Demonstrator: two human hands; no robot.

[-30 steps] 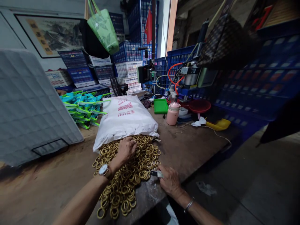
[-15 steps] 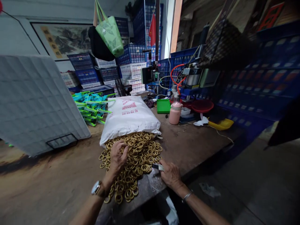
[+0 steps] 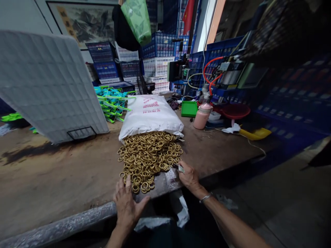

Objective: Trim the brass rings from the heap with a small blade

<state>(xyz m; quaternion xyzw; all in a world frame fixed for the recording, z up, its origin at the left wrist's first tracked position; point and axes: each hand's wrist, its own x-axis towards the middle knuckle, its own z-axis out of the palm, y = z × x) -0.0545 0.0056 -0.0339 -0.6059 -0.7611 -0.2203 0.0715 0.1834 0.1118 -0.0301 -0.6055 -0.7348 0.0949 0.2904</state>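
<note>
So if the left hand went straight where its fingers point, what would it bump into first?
Most likely the gold-coloured rings: some lie right in front of the left hand, which may already touch them; the depth is hard to judge. Beyond them lies the white sack.

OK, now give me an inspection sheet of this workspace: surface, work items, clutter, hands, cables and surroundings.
Surface: brown tabletop, dark stain at left.
Work items: brass-coloured rings heaped at the near end of a white sack lying flat.
Clutter: green tray, pink bottle and yellow scoop-like piece, all right of the sack.
Hands: left hand spread at the heap's near edge; right hand holds a small tool, type unclear.
Cables: thin pale cord near the yellow piece; orange hoses at the machine.
Surroundings: stacked crates, hanging green bag.
</note>
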